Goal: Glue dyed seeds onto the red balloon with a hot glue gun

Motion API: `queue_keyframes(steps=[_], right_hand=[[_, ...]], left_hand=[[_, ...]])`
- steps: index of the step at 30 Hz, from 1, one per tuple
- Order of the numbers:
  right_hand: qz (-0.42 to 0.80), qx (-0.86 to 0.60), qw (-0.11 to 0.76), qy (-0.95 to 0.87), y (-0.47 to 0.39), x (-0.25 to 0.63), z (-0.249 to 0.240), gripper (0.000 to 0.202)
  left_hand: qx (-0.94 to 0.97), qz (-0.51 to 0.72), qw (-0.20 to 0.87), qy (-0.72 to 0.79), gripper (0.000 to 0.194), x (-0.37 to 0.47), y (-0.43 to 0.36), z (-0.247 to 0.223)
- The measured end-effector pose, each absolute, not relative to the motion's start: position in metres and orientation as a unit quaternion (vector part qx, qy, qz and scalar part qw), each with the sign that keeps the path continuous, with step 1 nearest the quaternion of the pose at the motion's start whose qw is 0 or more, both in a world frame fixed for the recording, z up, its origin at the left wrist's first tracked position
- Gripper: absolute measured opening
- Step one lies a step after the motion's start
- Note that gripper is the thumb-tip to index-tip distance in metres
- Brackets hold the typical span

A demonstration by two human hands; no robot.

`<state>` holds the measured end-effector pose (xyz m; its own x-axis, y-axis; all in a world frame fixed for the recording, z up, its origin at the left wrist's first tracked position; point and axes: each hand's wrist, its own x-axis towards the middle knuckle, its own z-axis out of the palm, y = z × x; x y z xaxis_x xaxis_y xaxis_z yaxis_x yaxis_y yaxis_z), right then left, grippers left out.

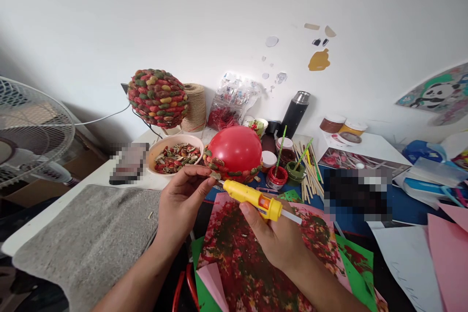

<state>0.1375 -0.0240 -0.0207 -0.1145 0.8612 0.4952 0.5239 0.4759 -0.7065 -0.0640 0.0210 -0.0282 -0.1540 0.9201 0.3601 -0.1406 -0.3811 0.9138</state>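
Note:
My right hand [281, 239] is wrapped round a yellow hot glue gun [252, 198], a clear glue stick poking out of its back end. Its nozzle points left, at a small painted peanut shell [215, 175] pinched between the thumb and fingers of my left hand [185, 200]. Just behind them rests a red balloon [236, 148], its lower part ringed with red, green and brown painted shells. To the left a pale bowl [199, 140] holds many painted shells. Beyond it stands a ball fully covered in coloured shells [158, 98].
Open paint jars [277, 178] with green brushes and a bundle of wooden sticks [310, 175] lie right of the balloon. Paint-stained paper [256, 263] spreads under my hands. A grey cloth [91, 239] covers the left side, near a fan [32, 131]. A black flask [295, 113] stands by the wall.

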Motion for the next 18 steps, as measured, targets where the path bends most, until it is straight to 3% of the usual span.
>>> queue_keyframes(steps=[18], right_hand=[[0.203, -0.489, 0.443, -0.724, -0.0241, 0.138, -0.0204, 0.048]], left_hand=[[0.508, 0.655, 0.387, 0.404, 0.025, -0.0639, 0.0197, -0.0268]])
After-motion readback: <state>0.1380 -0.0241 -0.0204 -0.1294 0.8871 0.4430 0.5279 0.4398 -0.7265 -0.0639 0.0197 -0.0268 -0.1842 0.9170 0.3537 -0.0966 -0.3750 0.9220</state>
